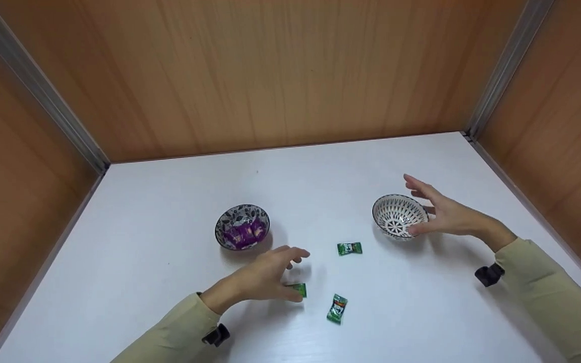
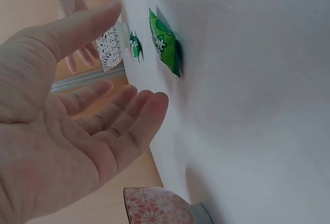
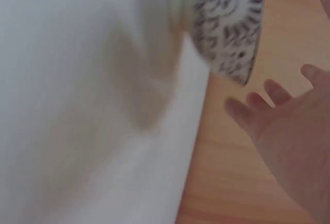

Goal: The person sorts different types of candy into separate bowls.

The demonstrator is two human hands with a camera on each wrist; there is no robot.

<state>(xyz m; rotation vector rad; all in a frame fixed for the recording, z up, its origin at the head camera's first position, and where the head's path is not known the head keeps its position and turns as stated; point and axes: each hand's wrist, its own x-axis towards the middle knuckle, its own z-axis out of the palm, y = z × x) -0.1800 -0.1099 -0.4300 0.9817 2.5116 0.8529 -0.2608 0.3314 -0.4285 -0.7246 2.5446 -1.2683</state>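
My left hand [image 1: 266, 275] hovers over a green-wrapped candy [image 1: 299, 289], thumb and fingers spread apart. In the left wrist view that candy [image 2: 166, 44] lies on the table beyond the fingertips, untouched. To the right, my right hand [image 1: 449, 216] is beside a white bowl with a dark dashed pattern [image 1: 394, 209], its thumb and fingers parted around the near side. The right wrist view has a gap between the fingers and this bowl [image 3: 229, 25]. Two more green-wrapped candies, one [image 1: 349, 248] near the middle and one [image 1: 337, 309] closer to me, lie between the hands.
A floral bowl [image 1: 227, 218] with purple-wrapped candies [image 1: 245, 233] stands beyond my left hand; its outside [image 2: 154, 207] looks reddish in the left wrist view. Wood-grain panels [image 1: 280, 75] wall the white table [image 1: 144, 242] at the back and both sides.
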